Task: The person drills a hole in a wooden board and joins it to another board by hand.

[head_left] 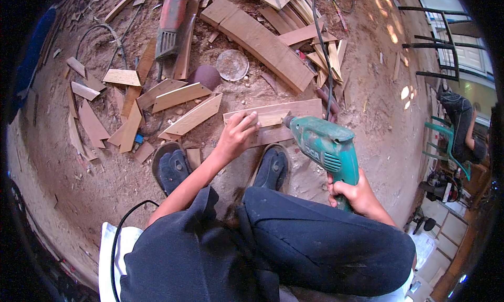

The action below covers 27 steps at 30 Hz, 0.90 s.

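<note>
Fingers (243,122) of left hand (234,140) bend, slightly spread, at pale wood strip (272,118) (pinching or pressing, can't tell) — strip lies just beyond feet (271,168) — right hand (358,193) wraps green drill (324,144) handle.

Left hand (240,136): fingers on a short wood piece (272,118) lying on pinkish boards (311,107) | Right hand (356,191): grips a green drill (331,139), tip at the piece's right end | Dirt floor (378,92): scattered wood offcuts (191,117), red power tool (173,18) toward upper left
</note>
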Each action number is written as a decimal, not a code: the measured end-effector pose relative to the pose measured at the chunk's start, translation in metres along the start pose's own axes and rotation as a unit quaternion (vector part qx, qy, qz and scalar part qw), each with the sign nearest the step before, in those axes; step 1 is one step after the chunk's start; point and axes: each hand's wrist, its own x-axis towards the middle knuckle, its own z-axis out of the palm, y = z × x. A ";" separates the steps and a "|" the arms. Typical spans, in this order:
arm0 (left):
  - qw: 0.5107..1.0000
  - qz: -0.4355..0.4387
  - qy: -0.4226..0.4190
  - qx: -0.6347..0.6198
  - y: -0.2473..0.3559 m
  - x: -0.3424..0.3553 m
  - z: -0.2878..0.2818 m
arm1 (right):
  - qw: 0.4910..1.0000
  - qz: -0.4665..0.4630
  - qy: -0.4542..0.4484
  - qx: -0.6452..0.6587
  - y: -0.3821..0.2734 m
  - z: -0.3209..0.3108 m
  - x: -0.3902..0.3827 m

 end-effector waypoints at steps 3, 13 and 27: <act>1.000 -0.007 -0.004 -0.006 -0.001 -0.002 0.001 | 1.000 -0.005 0.002 0.000 -0.001 0.002 0.000; 1.000 -0.002 -0.009 0.004 -0.002 -0.001 0.001 | 1.000 0.001 0.009 0.019 -0.002 0.002 -0.001; 1.000 -0.012 -0.002 -0.008 0.000 0.001 0.001 | 1.000 0.005 -0.006 0.016 -0.003 0.001 0.000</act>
